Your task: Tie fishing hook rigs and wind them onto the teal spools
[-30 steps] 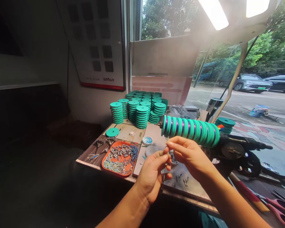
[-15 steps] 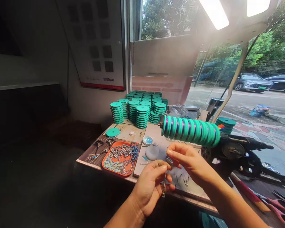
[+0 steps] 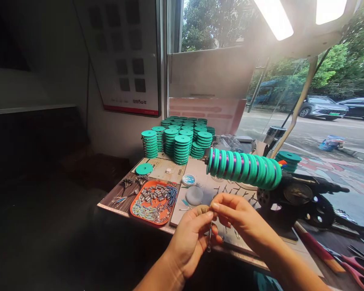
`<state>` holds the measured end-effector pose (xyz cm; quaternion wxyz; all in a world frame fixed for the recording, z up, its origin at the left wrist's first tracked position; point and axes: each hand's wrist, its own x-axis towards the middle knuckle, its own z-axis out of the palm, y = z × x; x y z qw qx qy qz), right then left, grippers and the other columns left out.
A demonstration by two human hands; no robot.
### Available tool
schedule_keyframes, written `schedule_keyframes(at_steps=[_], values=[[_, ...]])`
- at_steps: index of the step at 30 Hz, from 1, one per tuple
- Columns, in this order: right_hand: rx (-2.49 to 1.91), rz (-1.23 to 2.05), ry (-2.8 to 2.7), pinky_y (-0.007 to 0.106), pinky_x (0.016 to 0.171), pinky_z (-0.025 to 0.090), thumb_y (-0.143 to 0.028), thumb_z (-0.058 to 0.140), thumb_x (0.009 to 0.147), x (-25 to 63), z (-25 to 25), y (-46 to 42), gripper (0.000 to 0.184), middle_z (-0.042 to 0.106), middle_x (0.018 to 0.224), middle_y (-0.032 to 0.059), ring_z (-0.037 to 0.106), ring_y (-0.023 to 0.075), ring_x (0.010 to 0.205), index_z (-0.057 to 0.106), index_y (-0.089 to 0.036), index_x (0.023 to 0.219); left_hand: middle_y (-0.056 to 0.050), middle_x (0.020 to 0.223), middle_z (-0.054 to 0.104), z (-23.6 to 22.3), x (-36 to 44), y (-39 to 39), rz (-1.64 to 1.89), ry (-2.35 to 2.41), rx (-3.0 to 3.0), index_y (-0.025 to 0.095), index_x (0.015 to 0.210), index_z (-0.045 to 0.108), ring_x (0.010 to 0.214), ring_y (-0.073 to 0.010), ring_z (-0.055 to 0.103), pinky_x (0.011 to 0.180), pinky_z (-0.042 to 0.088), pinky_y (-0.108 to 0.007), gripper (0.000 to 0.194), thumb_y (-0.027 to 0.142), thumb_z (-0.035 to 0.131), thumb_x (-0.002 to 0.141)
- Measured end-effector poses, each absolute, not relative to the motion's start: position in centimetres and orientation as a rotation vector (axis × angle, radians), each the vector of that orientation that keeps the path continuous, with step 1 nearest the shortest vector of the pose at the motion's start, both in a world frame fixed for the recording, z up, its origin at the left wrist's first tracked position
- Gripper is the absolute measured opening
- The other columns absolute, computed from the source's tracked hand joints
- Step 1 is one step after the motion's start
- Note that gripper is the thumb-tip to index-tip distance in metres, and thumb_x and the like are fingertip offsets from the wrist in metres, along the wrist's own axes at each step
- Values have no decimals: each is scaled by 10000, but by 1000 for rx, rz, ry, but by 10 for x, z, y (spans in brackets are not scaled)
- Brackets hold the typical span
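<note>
My left hand [image 3: 191, 232] is closed in a pinch on a thin fishing-tackle strand [image 3: 209, 239], which hangs past the fingers and ends in a small metal loop. Against its thumb tip, my right hand [image 3: 238, 216] pinches with thumb and forefinger; what lies between them is too small to make out. Below the hands, small metal hooks [image 3: 236, 234] lie on the pale board [image 3: 206, 171]. To the left, an orange tray [image 3: 132, 213] holds grey sinkers [image 3: 154, 193], blue and pale tubes and shiny swivels.
Green foam spools [image 3: 182, 147] stand in stacks at the back. A row of green spools [image 3: 244, 167] wound with purple line sits on a black winder [image 3: 297, 192] at right. A round grey lid [image 3: 194, 195], a white cup [image 3: 188, 179] and red-handled scissors [image 3: 348, 260] lie around.
My right hand has come down and left to meet the left thumb tip, uncovering small dark pieces on the board behind it. My left hand has stayed nearly still.
</note>
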<state>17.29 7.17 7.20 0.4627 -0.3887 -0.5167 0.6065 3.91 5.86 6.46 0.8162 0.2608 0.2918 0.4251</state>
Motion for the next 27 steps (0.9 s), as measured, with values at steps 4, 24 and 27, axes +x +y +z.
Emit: schedule_keyframes(at_steps=[4,24,27], values=[[-994,1410,-1319,191,433,246,-337,657,677,172,72,74,237,481,529,-36,342,54,453,570,-125,616,-1,627,527,63,41,60,912,634,563,113,750,580,524,-52,451,528,419,-190,54,157,570,720],[-1327,598,-1349,243,576,393,-353,574,714,179,82,59,181,580,631,3,534,164,629,598,-177,675,-58,1017,513,59,47,57,1212,1103,1765,216,1042,555,925,-184,494,823,377,-317,284,202,521,761],[-1228,829,-1258,210,503,357,-342,620,690,182,89,54,182,512,550,-32,455,102,510,579,-168,654,-44,862,528,63,53,58,1111,1034,1749,170,842,616,821,-170,496,747,383,-290,131,231,553,744]])
